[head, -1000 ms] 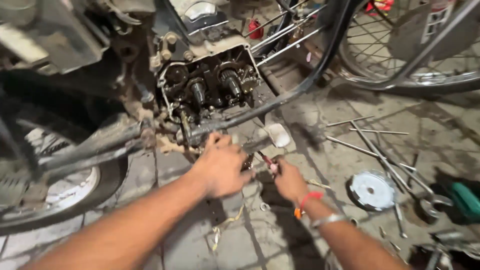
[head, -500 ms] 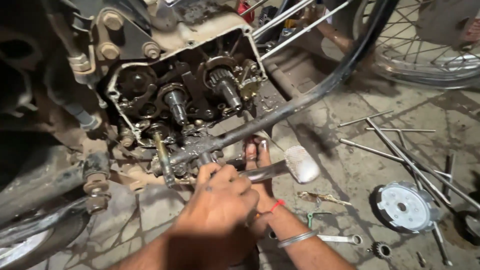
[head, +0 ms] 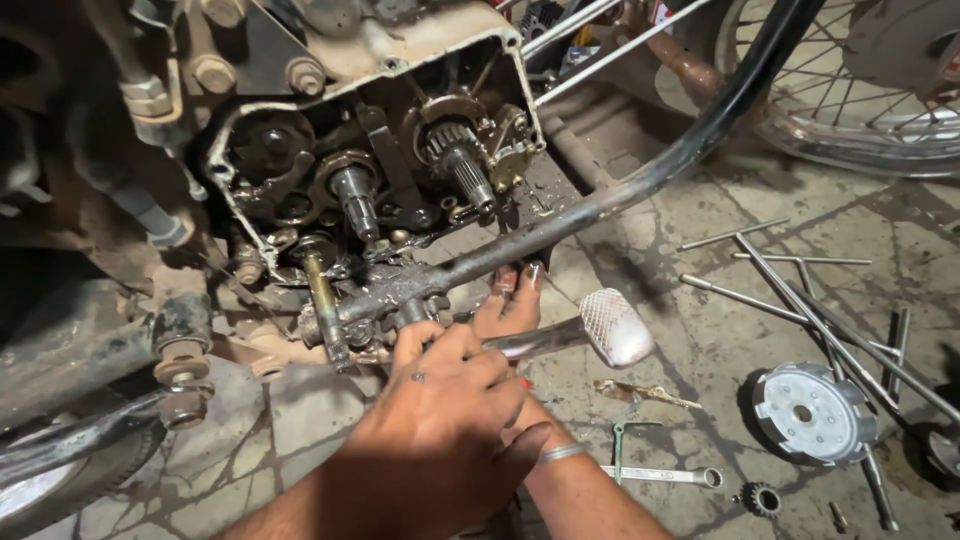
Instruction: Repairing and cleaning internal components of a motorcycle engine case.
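Gripping chromed steel brake pedal lever [head: 560,335] under open greasy engine crankcase [head: 370,170]: left hand [head: 440,420] fingers curled shut around lever shaft; right hand [head: 510,300] beneath, fingertips pressed on black frame tube [head: 600,205], grasp unclear. Crankcase holds splined shaft [head: 465,170], gears. Silver clutch plate [head: 805,412], spanner [head: 660,473] on cracked floor.

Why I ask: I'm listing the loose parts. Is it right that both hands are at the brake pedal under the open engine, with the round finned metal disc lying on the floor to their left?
Not quite. In the head view the round finned metal disc lies on the floor to the right of the hands, not the left. The rest holds: the left hand and right hand are both at the brake pedal under the open engine.
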